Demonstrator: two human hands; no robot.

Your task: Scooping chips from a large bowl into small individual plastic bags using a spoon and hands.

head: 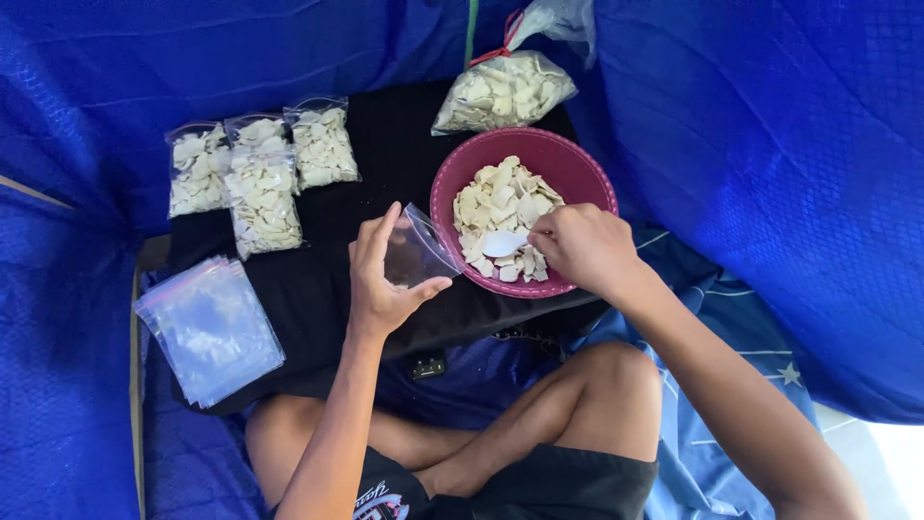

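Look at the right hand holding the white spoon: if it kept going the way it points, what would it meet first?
The right hand points left with the spoon, so it would first meet the chips in the pink bowl, probably; depth is unclear.

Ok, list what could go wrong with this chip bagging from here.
1. The left hand holds the small clear bag beside the pink bowl, not over it; chips off the white spoon could land on the black cloth.
2. The right hand may overfill the spoon and spill.

Glossy clear plastic bag (416, 252), smooth pink plastic bowl (577, 164).
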